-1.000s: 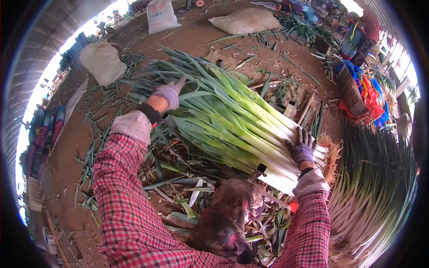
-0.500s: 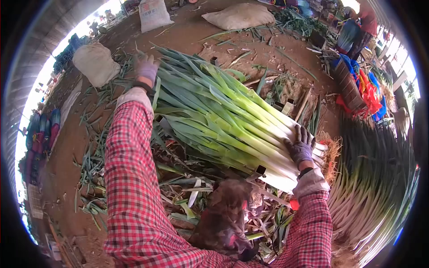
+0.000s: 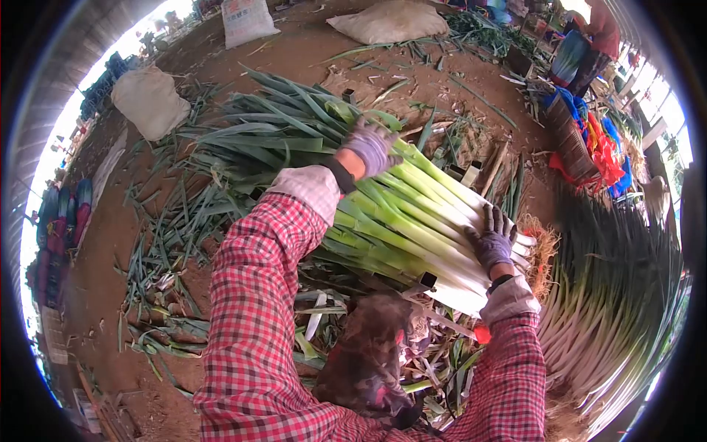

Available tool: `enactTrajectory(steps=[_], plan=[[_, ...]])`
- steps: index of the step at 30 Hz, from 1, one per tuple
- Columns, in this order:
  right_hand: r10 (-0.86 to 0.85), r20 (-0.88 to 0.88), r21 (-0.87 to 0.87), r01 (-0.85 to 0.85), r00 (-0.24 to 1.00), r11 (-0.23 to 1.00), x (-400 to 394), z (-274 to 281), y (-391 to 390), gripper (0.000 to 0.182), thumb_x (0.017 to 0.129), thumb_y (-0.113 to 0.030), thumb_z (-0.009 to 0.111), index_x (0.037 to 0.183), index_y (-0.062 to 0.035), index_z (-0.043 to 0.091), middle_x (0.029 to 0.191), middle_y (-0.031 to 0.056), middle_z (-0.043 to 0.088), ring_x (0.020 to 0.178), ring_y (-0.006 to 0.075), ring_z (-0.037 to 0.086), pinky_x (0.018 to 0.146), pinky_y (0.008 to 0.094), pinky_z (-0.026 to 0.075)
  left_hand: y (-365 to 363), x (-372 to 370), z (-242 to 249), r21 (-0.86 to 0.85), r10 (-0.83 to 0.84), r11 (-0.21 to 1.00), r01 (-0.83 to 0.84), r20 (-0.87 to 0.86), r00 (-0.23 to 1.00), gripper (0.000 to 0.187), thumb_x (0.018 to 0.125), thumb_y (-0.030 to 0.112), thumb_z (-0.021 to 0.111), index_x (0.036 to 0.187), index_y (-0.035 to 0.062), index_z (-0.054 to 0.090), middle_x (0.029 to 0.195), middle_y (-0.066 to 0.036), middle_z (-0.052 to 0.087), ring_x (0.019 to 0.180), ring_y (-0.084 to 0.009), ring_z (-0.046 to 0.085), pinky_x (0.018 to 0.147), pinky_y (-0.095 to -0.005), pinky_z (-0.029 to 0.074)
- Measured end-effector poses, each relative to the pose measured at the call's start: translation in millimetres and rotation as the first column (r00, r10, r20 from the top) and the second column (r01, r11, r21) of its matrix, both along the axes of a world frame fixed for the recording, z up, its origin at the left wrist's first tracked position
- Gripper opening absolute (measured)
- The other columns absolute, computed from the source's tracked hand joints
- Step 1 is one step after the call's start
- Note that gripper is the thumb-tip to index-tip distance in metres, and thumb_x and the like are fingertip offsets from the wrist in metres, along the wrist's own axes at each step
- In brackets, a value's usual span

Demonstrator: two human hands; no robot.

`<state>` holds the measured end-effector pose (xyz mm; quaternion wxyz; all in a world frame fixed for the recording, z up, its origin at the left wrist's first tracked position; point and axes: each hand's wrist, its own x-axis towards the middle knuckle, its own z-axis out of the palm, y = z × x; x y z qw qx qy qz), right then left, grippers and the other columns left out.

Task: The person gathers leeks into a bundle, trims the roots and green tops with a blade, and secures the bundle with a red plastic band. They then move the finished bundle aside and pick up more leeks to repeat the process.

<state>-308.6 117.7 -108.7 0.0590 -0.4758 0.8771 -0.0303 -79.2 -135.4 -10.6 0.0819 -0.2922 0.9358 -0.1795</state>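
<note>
A thick bundle of leeks (image 3: pixel 412 195) lies slantwise before me, green leaves (image 3: pixel 258 132) at the upper left and white stems with roots (image 3: pixel 543 250) at the right. My left hand (image 3: pixel 370 147), in a purple-grey glove, rests across the leek tops where leaf turns to stem, its fingers extended. Near the root end, my gloved right hand (image 3: pixel 492 239) lies flat on the white stems with fingers apart. Short square metal posts (image 3: pixel 427 281) stick up beside the bundle.
Thinner long-leaved onions (image 3: pixel 611 309) are heaped at the right. A basket (image 3: pixel 573 136) holds red and blue plastic. Pale sacks (image 3: pixel 151 103) sit on the dirt floor, with leaf scraps (image 3: pixel 166 272) at the left. Another person (image 3: pixel 604 33) is at the upper right.
My left hand has moved right from the leaf tips to the middle of the bundle. Several leaves it was beside now spread farther left. My right hand stays on the stems.
</note>
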Motion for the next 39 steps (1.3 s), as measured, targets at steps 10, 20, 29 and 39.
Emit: enactTrajectory(steps=[10,20,29,39], plan=[[0.043,0.022,-0.086,-0.041,0.999,0.995,0,-1,4,0.084,0.085,-0.066,0.049,0.151,-0.0209,0.022,0.156,0.0095,0.024,0.145,0.0317,0.015,0.115,0.0536,0.003,3,74,57,0.145,0.238,0.965,-0.217,-0.139,0.961,0.072,0.093,0.064,0.027,0.144,0.0154,0.038,0.144,-0.014,0.044,0.135,-0.0293,0.040,0.110,-0.0615,0.015],[0.080,0.051,-0.345,-0.058,0.995,0.937,-4,-35,3,0.090,0.081,-0.072,0.048,0.148,-0.0153,0.030,0.154,0.0134,0.026,0.143,0.0370,0.021,0.115,0.0573,0.006,-92,144,-39,0.103,-0.026,0.994,0.047,-0.201,0.979,0.075,0.095,0.037,0.051,0.151,0.0051,0.015,0.149,-0.029,0.023,0.136,-0.0450,0.026,0.113,-0.0486,0.024],[0.024,0.154,-0.289,0.022,0.988,0.957,-6,-40,-18,0.092,0.072,-0.074,0.054,0.145,-0.0197,0.037,0.152,0.0103,0.031,0.142,0.0320,0.021,0.114,0.0606,0.001,-140,111,-58,-0.231,0.169,0.967,-0.111,0.247,0.954,0.055,0.097,0.024,0.045,0.147,0.0080,0.029,0.144,-0.016,0.038,0.130,-0.0314,0.040,0.106,-0.0527,0.033],[0.145,0.278,-0.697,0.096,0.950,0.710,-79,45,243,0.064,0.071,-0.020,0.072,0.131,-0.0108,0.051,0.135,0.0201,0.048,0.120,0.0377,0.050,0.102,0.0406,0.043,49,-27,-6,0.300,-0.044,0.948,0.104,-0.200,0.979,0.071,0.084,0.023,0.065,0.144,0.0014,0.034,0.146,-0.019,0.038,0.136,-0.0313,0.034,0.114,-0.0359,0.026]])
